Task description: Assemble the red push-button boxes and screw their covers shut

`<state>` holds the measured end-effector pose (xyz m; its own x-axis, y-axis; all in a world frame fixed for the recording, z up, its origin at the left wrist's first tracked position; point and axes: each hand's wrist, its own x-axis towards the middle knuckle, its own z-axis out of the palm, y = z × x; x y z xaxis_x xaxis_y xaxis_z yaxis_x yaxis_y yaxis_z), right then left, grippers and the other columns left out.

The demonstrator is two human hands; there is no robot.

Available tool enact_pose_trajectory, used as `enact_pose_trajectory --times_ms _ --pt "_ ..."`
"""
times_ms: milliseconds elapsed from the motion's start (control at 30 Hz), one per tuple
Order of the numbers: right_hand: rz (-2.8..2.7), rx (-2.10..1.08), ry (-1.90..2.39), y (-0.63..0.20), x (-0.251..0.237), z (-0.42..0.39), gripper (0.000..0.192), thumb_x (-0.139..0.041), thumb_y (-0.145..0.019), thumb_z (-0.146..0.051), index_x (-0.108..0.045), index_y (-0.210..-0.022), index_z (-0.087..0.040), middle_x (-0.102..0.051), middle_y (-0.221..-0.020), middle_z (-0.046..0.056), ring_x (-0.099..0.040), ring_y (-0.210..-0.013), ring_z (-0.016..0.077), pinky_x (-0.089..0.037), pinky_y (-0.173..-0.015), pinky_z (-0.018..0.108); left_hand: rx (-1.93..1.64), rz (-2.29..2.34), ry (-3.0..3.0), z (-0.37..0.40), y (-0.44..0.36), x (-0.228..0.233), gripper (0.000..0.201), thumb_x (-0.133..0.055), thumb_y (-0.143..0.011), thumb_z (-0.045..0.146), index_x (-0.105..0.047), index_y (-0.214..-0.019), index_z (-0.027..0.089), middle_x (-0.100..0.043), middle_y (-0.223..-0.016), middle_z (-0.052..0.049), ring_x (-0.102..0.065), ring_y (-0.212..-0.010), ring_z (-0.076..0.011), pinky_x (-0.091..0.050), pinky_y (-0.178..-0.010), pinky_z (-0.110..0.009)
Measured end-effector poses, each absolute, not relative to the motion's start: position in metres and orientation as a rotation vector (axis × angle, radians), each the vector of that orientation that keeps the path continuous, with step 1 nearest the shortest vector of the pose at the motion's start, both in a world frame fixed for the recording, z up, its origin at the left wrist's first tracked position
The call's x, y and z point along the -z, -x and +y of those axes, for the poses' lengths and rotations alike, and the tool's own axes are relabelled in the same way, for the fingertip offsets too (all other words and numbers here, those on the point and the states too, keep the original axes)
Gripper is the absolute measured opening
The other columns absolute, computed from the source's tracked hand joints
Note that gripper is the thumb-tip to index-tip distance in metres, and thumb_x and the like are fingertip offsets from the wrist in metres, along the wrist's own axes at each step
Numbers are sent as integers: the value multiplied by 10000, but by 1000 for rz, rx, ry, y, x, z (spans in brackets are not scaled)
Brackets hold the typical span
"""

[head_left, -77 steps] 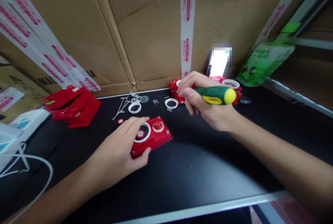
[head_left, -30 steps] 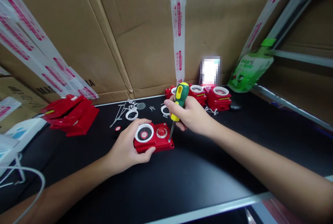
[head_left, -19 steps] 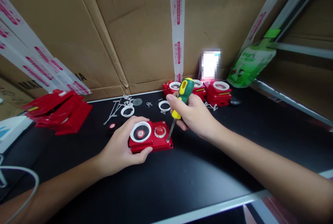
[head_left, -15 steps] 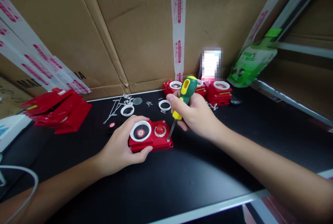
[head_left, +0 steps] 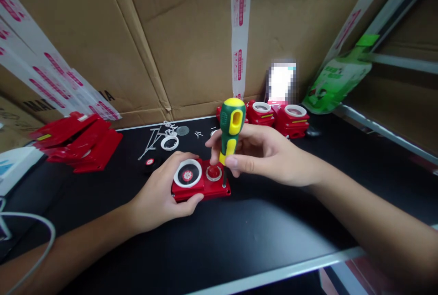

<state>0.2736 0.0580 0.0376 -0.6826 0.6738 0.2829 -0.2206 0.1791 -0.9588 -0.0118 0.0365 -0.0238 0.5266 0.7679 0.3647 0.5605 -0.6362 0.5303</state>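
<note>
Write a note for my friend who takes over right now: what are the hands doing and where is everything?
Left hand: holds the red box flat on the black table.
Right hand: grips the screwdriver upright, tip at the box's near right corner.
Nearby: loose white rings and small bits behind the box, more red boxes by the cardboard wall, red plates at left.
Done: white ring and red button sit on the box.
Left: that corner screw; whether it is tight cannot be seen.

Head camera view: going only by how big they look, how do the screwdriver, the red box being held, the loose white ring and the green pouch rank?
1. green pouch, though it stands farther back
2. red box and screwdriver, too alike to rank
3. white ring
</note>
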Motion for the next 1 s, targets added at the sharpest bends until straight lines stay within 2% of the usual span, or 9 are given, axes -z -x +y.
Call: enact_pose_trajectory --times_ms 167,300,400,500,633,767,900,1000 --pt "-1863 -1586 415 -281 -41 57 233 -804 -1010 -150 -751 -1237 -141 -784 -1054 45 -704 -862 121 -606 -803 246 -855 1108 -2434 36 14 27 610 -805 -895 348 -530 -1436 296 -704 -1320 -46 -756 -1107 -257 -628 -1022 -400" --pt "-1899 -1504 431 -277 -42 56 173 -870 -928 -105 -744 -1032 -164 -713 -902 -11 -671 -796 119 -584 -784 256 -853 1105 -2447 37 15 29 610 -809 -901 345 -537 -1444 290 -710 -1331 -52 -758 -1139 -267 -627 -1044 -416" --pt "-1844 -1477 442 -271 -37 57 259 -951 -837 -102 -718 -927 -170 -688 -844 -30 -633 -741 114 -554 -723 251 -823 1113 -2445 37 14 27 588 -801 -922 346 -544 -1445 267 -710 -1378 -86 -747 -1218 -294 -623 -1066 -439" --pt "-1760 -1461 453 -266 -28 57 371 -1021 -754 -131 -717 -963 -171 -672 -790 -50 -597 -687 112 -497 -647 249 -825 1125 -2445 38 13 24 557 -791 -936 353 -554 -1431 255 -718 -1378 -97 -749 -1230 -299 -628 -1063 -442" --pt "-1707 -1440 521 -262 -18 57 417 -1035 -747 -149 -683 -967 -193 -631 -760 -69 -576 -691 113 -443 -627 244 -849 1191 -2448 40 14 25 544 -798 -923 373 -569 -1402 255 -728 -1322 -85 -770 -1151 -290 -644 -1030 -438" --pt "-1612 -1467 523 -260 -15 59 408 -1010 -793 -174 -692 -1048 -205 -649 -839 -61 -582 -719 109 -476 -647 237 -864 1223 -2457 43 16 28 567 -793 -922 383 -562 -1424 255 -718 -1336 -87 -775 -1144 -289 -646 -1028 -432" --pt "-1677 -1510 516 -265 -22 62 299 -965 -858 -201 -756 -1068 -157 -689 -922 -21 -607 -729 97 -510 -647 222 -853 1215 -2441 44 18 30 564 -797 -930 396 -556 -1424 267 -712 -1327 -77 -773 -1142 -281 -649 -1021 -425" --pt "-1717 -1597 482 -272 -29 63 274 -914 -918 -181 -772 -1150 -145 -727 -954 -4 -658 -776 98 -559 -709 214 -849 1215 -2415 43 17 28 573 -803 -931 402 -541 -1425 273 -709 -1319 -73 -772 -1122 -274 -652 -1013 -431"
